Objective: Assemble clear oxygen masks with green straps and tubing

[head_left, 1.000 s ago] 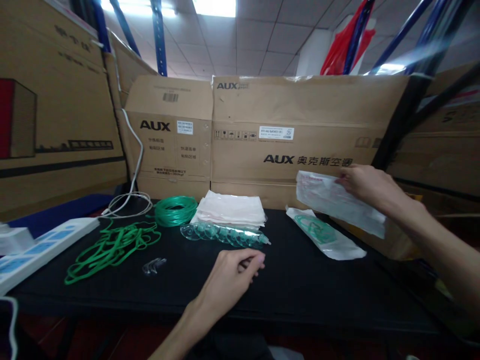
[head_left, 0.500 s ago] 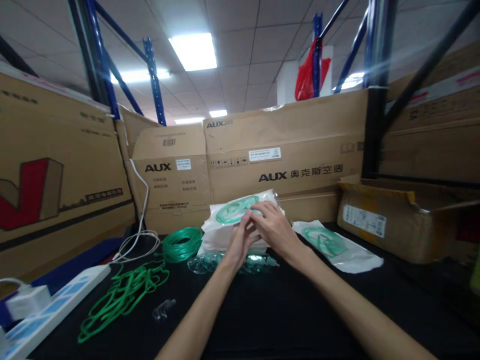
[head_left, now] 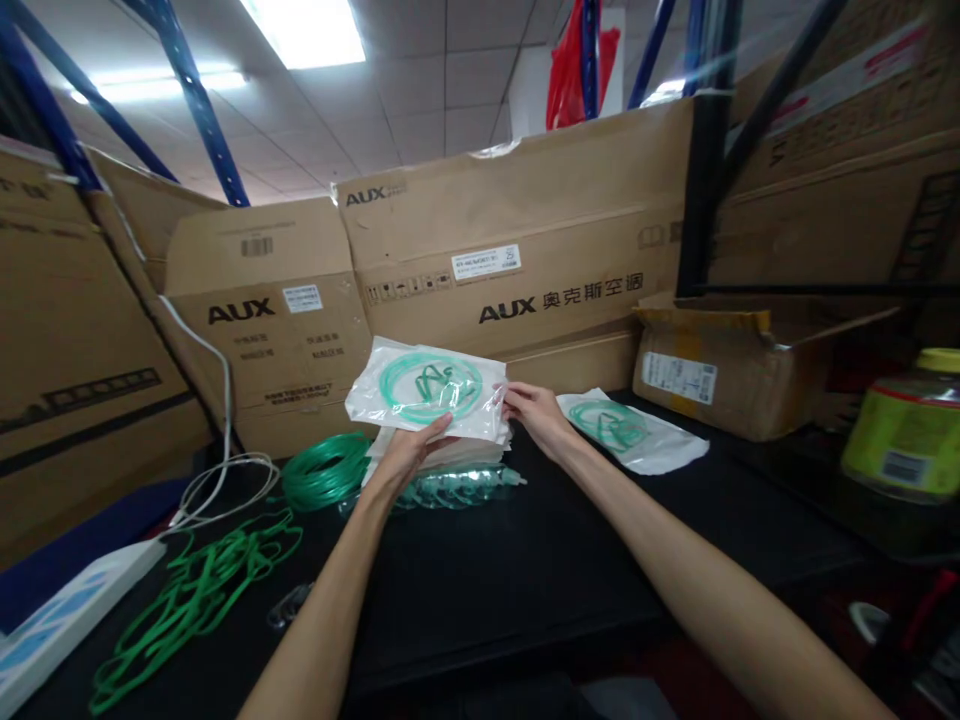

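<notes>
Both hands hold up a clear-fronted white pouch with a ring of green tubing and a green strap inside. My left hand grips its lower edge, thumb on the front and fingers hidden behind. At its right edge, the fingers of my right hand pinch the film. Below the pouch is a stack of white pouches, partly covered by it. Several clear green-tinted plastic masks lie in a row before the stack. Another filled pouch lies flat to the right.
Coiled green tubing, loose green straps and a white power strip lie on the left. An open cardboard box and a yellow-lidded jar stand right. Large cartons wall the back of the black table.
The filled pouch has come up off the stack and tilts towards me. My hands, close together before, are now apart at its lower and right edges. The view has shifted right and down.
</notes>
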Demonstrator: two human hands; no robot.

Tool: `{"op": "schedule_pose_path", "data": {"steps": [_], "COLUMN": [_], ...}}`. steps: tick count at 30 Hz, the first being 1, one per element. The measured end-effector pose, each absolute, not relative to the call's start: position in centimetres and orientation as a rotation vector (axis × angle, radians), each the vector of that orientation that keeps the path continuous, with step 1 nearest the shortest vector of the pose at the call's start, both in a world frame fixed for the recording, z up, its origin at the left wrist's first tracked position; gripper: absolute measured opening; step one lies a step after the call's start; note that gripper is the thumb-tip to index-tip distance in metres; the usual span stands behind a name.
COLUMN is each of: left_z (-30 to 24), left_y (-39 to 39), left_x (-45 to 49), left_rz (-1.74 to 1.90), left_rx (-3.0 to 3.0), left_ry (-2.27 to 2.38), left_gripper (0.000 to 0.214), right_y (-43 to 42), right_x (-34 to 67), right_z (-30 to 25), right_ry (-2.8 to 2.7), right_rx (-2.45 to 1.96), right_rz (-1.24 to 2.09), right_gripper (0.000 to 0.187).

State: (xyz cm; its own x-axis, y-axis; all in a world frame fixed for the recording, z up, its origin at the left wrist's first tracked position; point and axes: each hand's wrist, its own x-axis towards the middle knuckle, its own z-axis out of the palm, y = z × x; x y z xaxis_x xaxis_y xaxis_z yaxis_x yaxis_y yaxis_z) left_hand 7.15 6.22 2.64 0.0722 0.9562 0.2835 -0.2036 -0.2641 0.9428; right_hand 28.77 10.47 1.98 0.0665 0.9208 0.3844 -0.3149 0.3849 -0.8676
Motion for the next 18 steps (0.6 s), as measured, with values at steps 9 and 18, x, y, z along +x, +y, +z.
{"op": "schedule_pose_path", "data": {"steps": [9,18], "left_z": [1.7,3.1], "left_y": [7.2,6.0], "left_x": [6.5,6.9], "left_rz": [1.398,1.360], "left_rx": [1.392,1.302], "left_ry": [0.889,1.066], "left_gripper": [0.073,0.041], "right_y": [9.7,9.4], "right_x": [28.7,28.6], "right_z": [2.0,2.2], "right_ry": [-1.020,-1.001], "right_rx": [-0.618,-0.673], "right_rz": [1.507,1.654], "right_gripper": [0.019,0.013]}}
